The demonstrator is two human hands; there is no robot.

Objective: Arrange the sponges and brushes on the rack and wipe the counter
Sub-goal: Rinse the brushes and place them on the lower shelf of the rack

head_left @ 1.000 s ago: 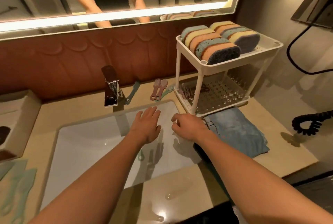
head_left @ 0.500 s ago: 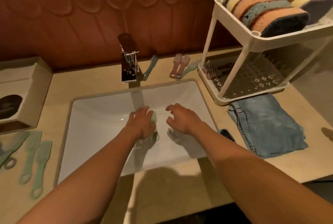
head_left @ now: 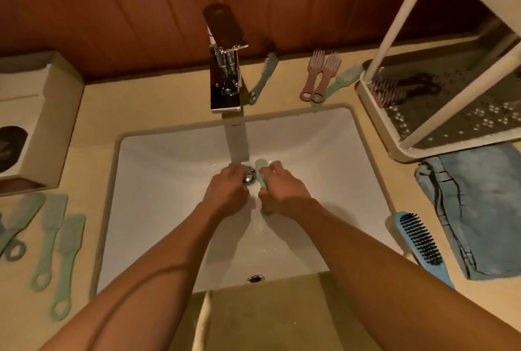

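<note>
Warm, dim amber light tints everything. The white rectangular sink basin (head_left: 158, 170) is brightest, and the small pale green brush (head_left: 260, 166) gripped in the right hand (head_left: 282, 192) nearly washes out against it. Behind the basin, the chrome block faucet (head_left: 225, 82) shows hard glare and its shadow falls forward into the basin. Left of the basin, the flat green brushes (head_left: 53, 238) look smeared. To the right, the white plastic rack (head_left: 394, 26) bows with wide-angle distortion.

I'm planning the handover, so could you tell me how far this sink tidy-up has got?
Done: some brushes lie on the rack's lower shelf. In hand: the right hand grips a green brush in the sink, left hand beside it. Left: loose brushes around the counter; blue cloth untouched.
</note>
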